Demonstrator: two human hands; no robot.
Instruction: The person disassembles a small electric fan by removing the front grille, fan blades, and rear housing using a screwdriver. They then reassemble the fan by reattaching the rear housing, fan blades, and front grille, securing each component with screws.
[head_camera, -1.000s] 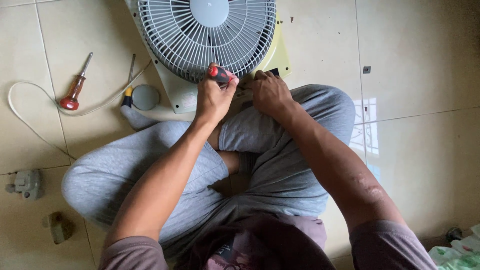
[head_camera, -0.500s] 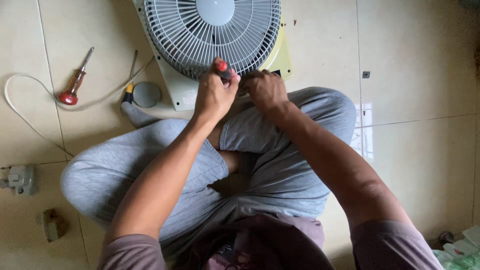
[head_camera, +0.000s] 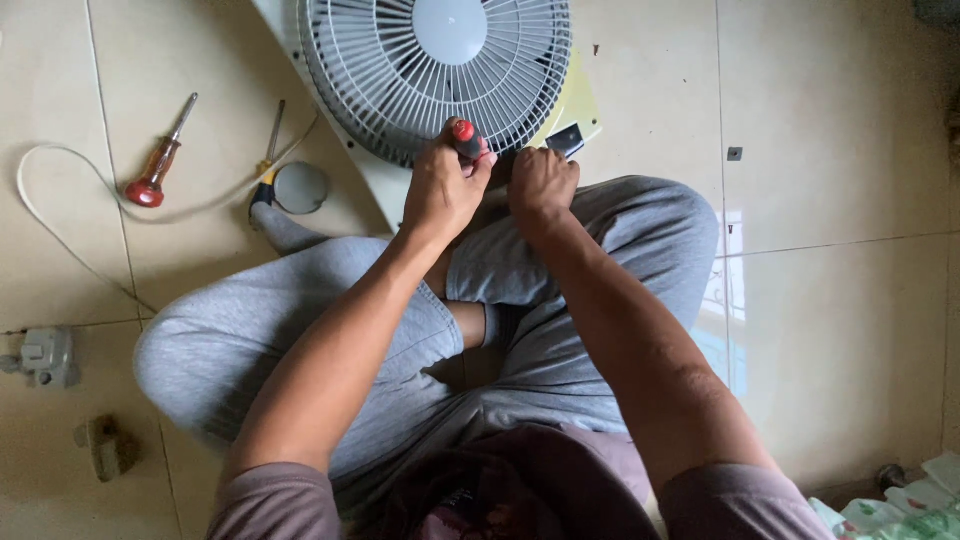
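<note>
I sit cross-legged on a tiled floor with a pale box fan (head_camera: 437, 60) lying face up in front of my knees. My left hand (head_camera: 440, 188) is closed around a screwdriver with a red and black handle (head_camera: 468, 141), held upright at the fan's near edge. My right hand (head_camera: 541, 185) rests right beside it on the fan's lower frame, fingers curled; what it grips is hidden. The screwdriver's tip is out of sight behind my hands.
A red-handled screwdriver (head_camera: 157, 159) and a thin yellow-handled one (head_camera: 268, 150) lie on the floor at left, by a round grey cap (head_camera: 300, 187). A white cord (head_camera: 60, 220) loops toward a plug (head_camera: 42, 355). A small brown piece (head_camera: 105, 445) lies lower left.
The view has shifted slightly, so the fan and hands sit a little lower in frame. Both hands stay at the fan's near edge with the screwdriver.
</note>
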